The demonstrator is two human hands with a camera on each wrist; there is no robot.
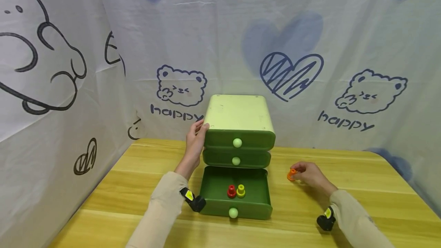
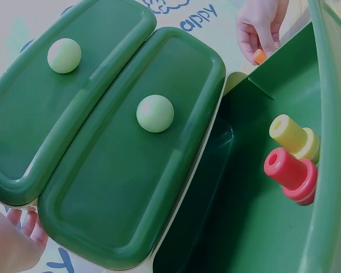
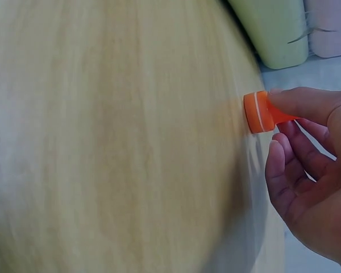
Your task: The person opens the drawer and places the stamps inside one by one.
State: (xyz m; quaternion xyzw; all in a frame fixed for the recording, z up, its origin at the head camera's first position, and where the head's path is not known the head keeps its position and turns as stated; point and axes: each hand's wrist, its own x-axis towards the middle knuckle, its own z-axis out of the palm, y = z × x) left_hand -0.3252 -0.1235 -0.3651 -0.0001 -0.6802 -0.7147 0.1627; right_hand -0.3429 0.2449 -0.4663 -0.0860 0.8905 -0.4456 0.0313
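Orange peg (image 1: 292, 174), pinched by right hand (image 1: 311, 176), base pointing left

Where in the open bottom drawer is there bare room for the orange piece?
The open drawer floor is bare left of the red piece and behind both pieces. The middle front is crowded: the yellow piece stands beside the red. The right hand pinches the orange piece.

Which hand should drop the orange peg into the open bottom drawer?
Right. The right hand already pinches the orange peg beside the open drawer; the left hand rests on the cabinet's side.
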